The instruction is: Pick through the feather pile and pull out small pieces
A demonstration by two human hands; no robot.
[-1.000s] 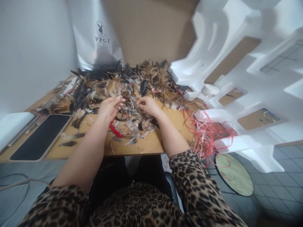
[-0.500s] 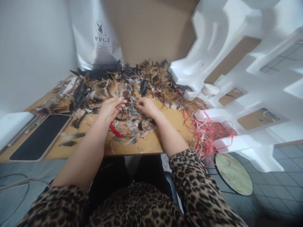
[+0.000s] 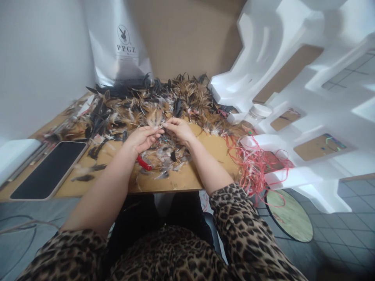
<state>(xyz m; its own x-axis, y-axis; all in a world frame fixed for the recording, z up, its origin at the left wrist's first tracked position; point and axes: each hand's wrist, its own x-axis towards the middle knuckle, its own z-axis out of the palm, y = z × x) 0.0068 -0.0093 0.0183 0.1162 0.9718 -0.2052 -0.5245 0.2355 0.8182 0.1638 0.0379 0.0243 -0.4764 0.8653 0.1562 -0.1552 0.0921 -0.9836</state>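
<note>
The left hand [image 3: 142,138] and right hand [image 3: 179,130] met fingertip to fingertip over the surface [image 3: 187,177], fingers pinched narrow on a small pale feather [image 3: 154,119] held between them. It stood just before the feather pile [image 3: 140,103], with red-handled pliers [image 3: 143,163] lying under the left wrist.

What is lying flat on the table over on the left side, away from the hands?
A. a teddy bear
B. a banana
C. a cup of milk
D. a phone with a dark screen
D: a phone with a dark screen lies flat on the table, left of the feathers.
</note>
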